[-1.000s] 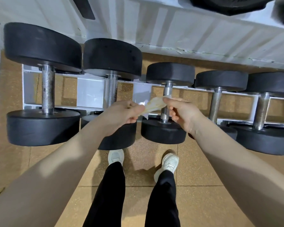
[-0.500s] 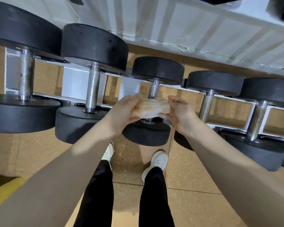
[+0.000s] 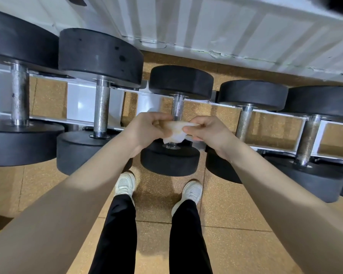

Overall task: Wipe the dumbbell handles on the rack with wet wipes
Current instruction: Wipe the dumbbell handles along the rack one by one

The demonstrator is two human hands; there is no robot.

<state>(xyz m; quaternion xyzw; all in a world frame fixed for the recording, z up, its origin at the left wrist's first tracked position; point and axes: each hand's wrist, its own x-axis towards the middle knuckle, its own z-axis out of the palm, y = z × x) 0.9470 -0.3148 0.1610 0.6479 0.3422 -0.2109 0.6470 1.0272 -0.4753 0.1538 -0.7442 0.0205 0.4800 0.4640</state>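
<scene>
A crumpled whitish wet wipe is pinched between my left hand and my right hand, just in front of the middle dumbbell handle. The wipe hides the lower part of that knurled steel handle. Several black dumbbells lie side by side on a white rack. More steel handles stand to the left, one dumbbell handle near and another dumbbell handle farther off. To the right are a dumbbell handle and a dumbbell handle.
A white ribbed wall runs behind the rack. The floor is tan speckled tile. My black-trousered legs and white shoes stand right below the middle dumbbell's front weight.
My hands have drawn closer together and bunched the wipe into a smaller wad over the middle handle. The view has shifted slightly, the rack now sitting lower and more to the right.
</scene>
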